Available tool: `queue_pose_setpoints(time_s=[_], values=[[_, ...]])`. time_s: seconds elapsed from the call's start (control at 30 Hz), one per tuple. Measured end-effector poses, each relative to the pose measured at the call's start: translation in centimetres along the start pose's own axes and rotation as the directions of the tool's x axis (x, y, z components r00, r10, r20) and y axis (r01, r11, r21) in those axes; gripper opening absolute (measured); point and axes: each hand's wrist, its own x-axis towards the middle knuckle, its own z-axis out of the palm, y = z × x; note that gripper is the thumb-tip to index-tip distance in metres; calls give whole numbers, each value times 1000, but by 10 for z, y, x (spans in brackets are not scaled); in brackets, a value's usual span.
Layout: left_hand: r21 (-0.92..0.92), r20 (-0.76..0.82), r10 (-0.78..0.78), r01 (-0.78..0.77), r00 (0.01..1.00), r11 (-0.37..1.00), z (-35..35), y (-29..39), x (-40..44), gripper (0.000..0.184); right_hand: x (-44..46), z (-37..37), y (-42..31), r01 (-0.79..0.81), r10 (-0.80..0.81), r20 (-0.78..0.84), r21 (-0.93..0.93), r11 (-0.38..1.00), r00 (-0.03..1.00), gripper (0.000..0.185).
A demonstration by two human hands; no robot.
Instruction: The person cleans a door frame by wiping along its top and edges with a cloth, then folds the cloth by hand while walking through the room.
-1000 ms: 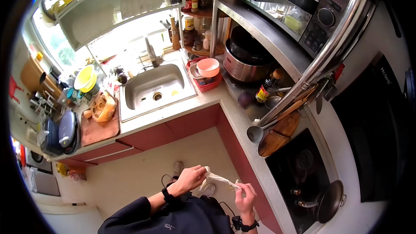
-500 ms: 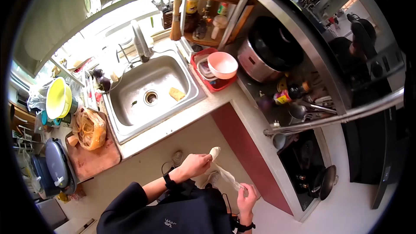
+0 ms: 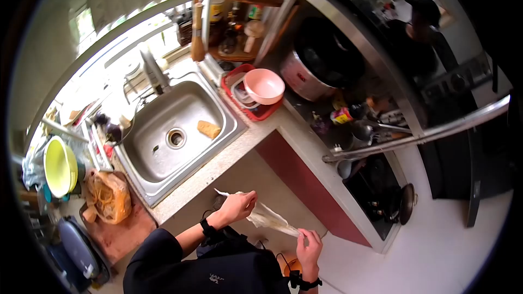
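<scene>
In front of my body a thin, off-white cloth [image 3: 272, 220] is stretched between my two hands. My left hand [image 3: 238, 207] is closed around its left part, and a pale corner pokes out past the fist toward the counter. My right hand [image 3: 309, 246] pinches the other end with thumb and fingers, lower and to the right. Just ahead is the metal sink [image 3: 163, 171], with a yellowish-brown sponge [image 3: 208, 129] lying near the right side of its bottom.
A pink bowl [image 3: 264, 86] rests on a red basin [image 3: 267, 110] right of the sink. An orange plastic bag [image 3: 111, 201] lies on the reddish cutting board [image 3: 128, 235] at left. A pan [image 3: 406, 203] stands by the stove at right.
The cloth, narrow and twisted half a second ago, is spread wider now. A corner sticks out left of my left hand. The view has shifted somewhat.
</scene>
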Motion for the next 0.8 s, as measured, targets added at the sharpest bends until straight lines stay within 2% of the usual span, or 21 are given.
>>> queue_pose_setpoints(time_s=[0.03, 0.17, 0.27, 0.43, 0.47, 0.57, 0.67, 0.77, 0.8], values=[[5, -22, 88, -88, 996, 996, 7, 0, 5, 12, -8, -5, 0, -23, 23, -23, -11, 1000, 999, 15], [-20, 135, 232, -231, 963, 973, 48, 12, 31, 11, -49, -29, 5, -163, 157, -160, -26, 986, 975, 14], [-10, 298, 227, -235, 927, 972, 72, 48, 44, 10, -103, -31, 32, -248, 259, -320, 73, 966, 911, 15], [19, 479, 262, -309, 838, 951, 133, 117, 43, 14, -179, -47, 53, -343, 346, -525, 107, 933, 778, 15], [82, 510, 273, -361, 816, 929, 154, 115, 38, 15, -192, -51, 60, -354, 357, -555, 118, 928, 751, 15], [21, 594, 346, -445, 726, 895, 201, 131, 17, 16, -233, -66, 88, -365, 399, -615, 189, 912, 680, 16], [38, 671, 295, -429, 680, 902, 243, 168, -15, 16, -283, -87, 124, -357, 423, -628, 236, 904, 654, 17], [72, 683, 207, -347, 700, 935, 300, 188, -55, 18, -339, -113, 168, -336, 395, -653, 221, 915, 646, 17], [65, 677, 225, -362, 701, 930, 321, 204, -66, 20, -360, -122, 185, -336, 400, -651, 228, 914, 645, 18]])
